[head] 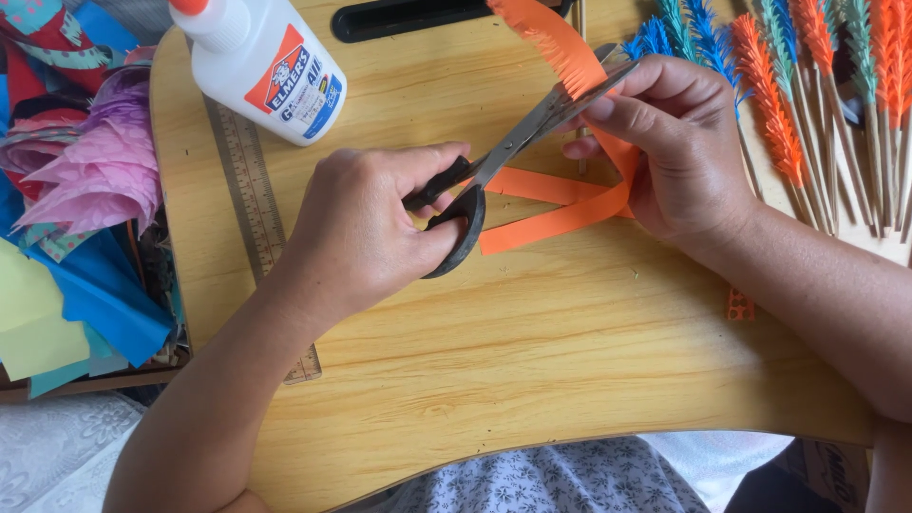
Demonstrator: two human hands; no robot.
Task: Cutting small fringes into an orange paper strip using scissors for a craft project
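Wooden tabletop (532,351), left hand (366,228) gripping black-handled scissors (494,166), right hand (679,142) pinching long orange paper strip (570,204) near far edge.

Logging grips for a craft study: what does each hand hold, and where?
Left hand: scissors by the black handles. Right hand: orange paper strip, pinched beside the blades.

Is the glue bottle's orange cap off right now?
No. The glue bottle lies on the wooden table with its orange cap on, apart from both hands.
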